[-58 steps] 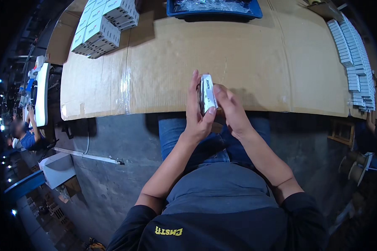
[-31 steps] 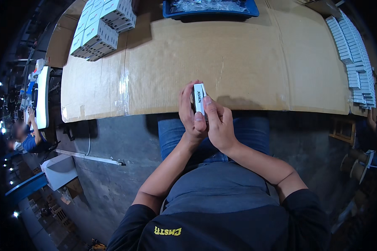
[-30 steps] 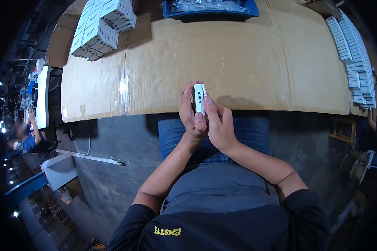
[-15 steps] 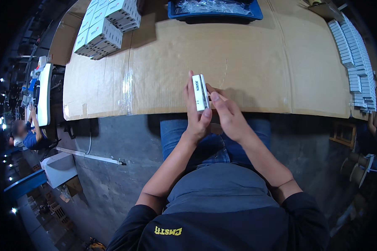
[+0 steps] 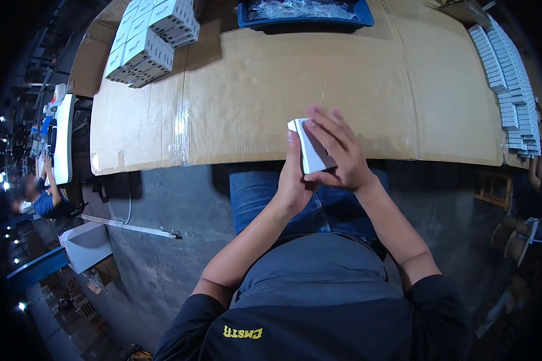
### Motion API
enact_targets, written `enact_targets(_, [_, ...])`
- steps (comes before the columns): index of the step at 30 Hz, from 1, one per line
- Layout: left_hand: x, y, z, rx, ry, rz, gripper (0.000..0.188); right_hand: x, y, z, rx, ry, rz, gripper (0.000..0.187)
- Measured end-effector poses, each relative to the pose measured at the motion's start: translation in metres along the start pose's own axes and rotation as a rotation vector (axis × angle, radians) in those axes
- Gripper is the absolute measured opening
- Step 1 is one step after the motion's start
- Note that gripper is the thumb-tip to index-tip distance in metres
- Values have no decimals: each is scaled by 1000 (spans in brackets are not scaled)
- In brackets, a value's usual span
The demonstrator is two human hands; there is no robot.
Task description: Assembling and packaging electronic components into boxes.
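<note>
A small white box [image 5: 311,155] is held between my two hands just over the near edge of the table. My left hand [image 5: 292,186] grips it from the left, its thumb along the side and its other fingers hidden behind the box. From the right, my right hand [image 5: 350,163] holds the box too, the thumb near its lower end and the fingers stretched over its upper face. Those fingertips are slightly blurred.
Stacked white boxes [image 5: 147,51] stand at the far left of the cardboard-covered table [image 5: 253,90]. A blue tray [image 5: 307,25] at the back holds clear plastic pieces. More white boxes [image 5: 509,90] are piled at the right. Off to the left, a person [image 5: 51,195] sits beside another table.
The box has turned, so its printed narrow side no longer shows and a plain white face does. My right hand has moved up over it, and both hands have shifted slightly right.
</note>
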State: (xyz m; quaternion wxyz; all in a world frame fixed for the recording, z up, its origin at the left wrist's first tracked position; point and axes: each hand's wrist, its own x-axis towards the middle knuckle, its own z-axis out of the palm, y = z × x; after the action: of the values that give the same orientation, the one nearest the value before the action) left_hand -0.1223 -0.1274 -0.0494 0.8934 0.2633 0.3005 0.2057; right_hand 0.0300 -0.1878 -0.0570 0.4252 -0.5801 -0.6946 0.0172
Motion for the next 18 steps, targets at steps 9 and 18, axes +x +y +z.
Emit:
enact_targets(9, [-1,-4,-6,13,-45,11,70,-6,6,24,184,155,-30,80])
enact_targets(18, [13,-20,-5,518,-8,269,75,-11,3,29,436,243,319,93])
